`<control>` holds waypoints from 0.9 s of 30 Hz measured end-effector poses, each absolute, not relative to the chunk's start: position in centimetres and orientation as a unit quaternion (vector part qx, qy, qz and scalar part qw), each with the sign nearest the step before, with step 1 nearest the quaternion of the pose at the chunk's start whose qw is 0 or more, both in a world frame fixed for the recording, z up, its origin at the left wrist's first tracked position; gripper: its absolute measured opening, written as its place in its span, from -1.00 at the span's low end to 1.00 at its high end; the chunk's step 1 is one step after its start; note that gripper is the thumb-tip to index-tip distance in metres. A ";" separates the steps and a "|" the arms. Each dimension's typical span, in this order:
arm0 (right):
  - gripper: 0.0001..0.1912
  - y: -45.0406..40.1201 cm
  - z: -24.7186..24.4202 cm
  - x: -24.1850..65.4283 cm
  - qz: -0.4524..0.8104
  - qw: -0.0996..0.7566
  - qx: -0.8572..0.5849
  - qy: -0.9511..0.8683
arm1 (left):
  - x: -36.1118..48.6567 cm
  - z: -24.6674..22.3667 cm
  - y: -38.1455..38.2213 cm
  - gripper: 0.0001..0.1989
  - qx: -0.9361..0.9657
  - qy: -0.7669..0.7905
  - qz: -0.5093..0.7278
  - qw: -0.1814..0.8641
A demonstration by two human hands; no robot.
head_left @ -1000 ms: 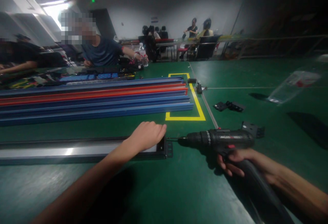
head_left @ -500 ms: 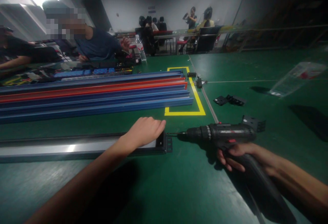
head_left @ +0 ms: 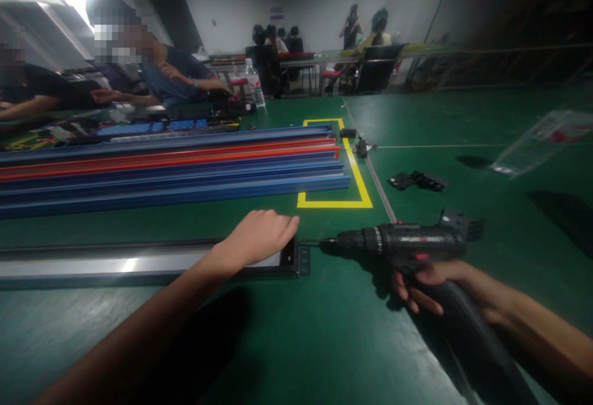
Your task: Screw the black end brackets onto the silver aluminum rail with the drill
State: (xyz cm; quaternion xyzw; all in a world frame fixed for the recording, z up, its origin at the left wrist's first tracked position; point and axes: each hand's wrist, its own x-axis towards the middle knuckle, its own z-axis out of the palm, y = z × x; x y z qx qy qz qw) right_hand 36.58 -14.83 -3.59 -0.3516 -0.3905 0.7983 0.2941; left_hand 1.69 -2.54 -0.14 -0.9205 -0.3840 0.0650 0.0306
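Observation:
My right hand (head_left: 440, 278) is wrapped around the grip of a black cordless drill (head_left: 407, 240), which lies level and points left. Its long thin bit (head_left: 310, 242) reaches the black end bracket (head_left: 304, 262) of a long dark metal profile (head_left: 115, 265); whether the tip sits in a screw is too small to tell. Over that same end, my left hand (head_left: 264, 235) is closed on the profile, its thumb side near the bit and its other fingers hidden underneath. The profile has a bright silvery inner strip and lies flat on the green table (head_left: 333, 343).
Behind the profile lie several blue profiles (head_left: 259, 187) and red ones (head_left: 278, 147), ending inside a yellow tape outline (head_left: 333, 205). Small black brackets (head_left: 417, 180) lie to the right, near a clear plastic bottle (head_left: 532, 146). Another bottle (head_left: 254, 84) and a seated person (head_left: 180, 71) are across the table.
My hands, the drill and the profile stay nearly in place. The view shifts slightly. Across the table, the seated person's arms have moved, one hand now raised towards the chin.

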 end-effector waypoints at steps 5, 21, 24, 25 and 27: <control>-0.66 -14.9 -3.9 36.7 0.791 0.296 -0.373 -0.383 | 1.5 -0.2 -2.6 -0.47 -0.929 -0.366 0.047 0.031; -0.70 -14.8 -4.6 37.2 0.807 0.307 -0.356 -0.358 | 1.4 -0.6 -2.5 -0.48 -0.933 -0.343 0.055 0.091; -0.71 -14.9 -4.8 37.2 0.806 0.321 -0.355 -0.348 | 1.4 -0.7 -2.5 -0.52 -0.934 -0.340 0.058 0.098; -0.71 -15.0 -4.7 37.2 0.807 0.322 -0.354 -0.345 | 1.4 -0.7 -2.5 -0.53 -0.934 -0.338 0.060 0.099; -0.72 -15.0 -4.7 37.2 0.809 0.320 -0.353 -0.344 | 1.4 -0.7 -2.6 -0.54 -0.934 -0.337 0.062 0.102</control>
